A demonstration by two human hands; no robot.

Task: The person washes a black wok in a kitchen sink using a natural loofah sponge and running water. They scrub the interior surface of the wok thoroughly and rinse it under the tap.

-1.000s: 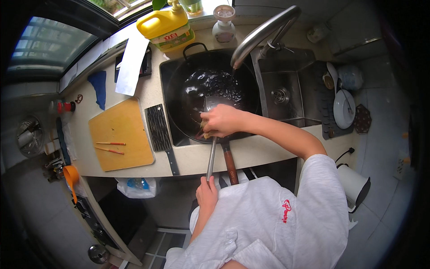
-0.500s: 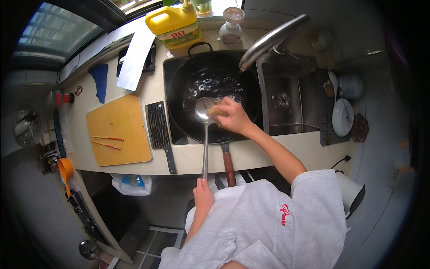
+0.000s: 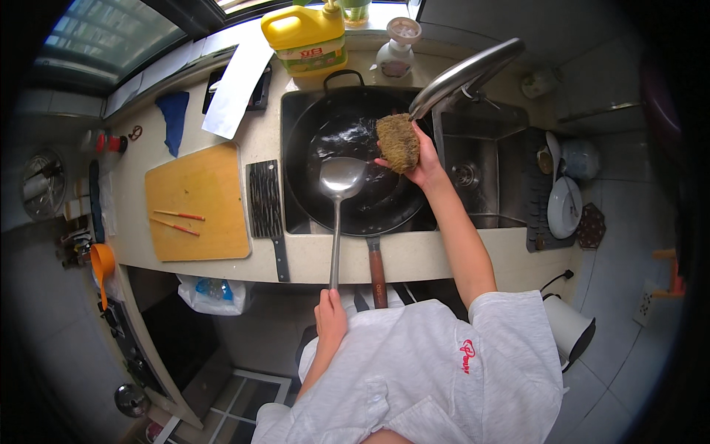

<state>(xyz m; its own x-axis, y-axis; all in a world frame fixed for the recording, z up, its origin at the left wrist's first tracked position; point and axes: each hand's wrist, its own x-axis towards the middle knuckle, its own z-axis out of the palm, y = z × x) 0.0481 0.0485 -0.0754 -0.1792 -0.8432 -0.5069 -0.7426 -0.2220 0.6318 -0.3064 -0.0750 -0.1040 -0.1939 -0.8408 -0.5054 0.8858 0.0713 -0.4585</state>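
My left hand is closed around the end of the long handle of a metal wok spatula. The spatula's shiny blade hangs over the black wok, which sits in the left sink basin with water in it. In my right hand is a brown fibrous loofah scrubber, held above the wok's right side near the tip of the faucet. My right fingers curl behind the scrubber and are partly hidden by it. Scrubber and spatula blade are apart.
Left of the wok lie a black-bladed cleaver and a yellow cutting board with chopsticks. Behind stand a yellow detergent jug and a white pump bottle. The second sink basin and a drying mat with plates are at right.
My right hand has lifted the scrubber off the spatula blade and moved it up and right toward the faucet. My left hand still holds the spatula nearly in place.
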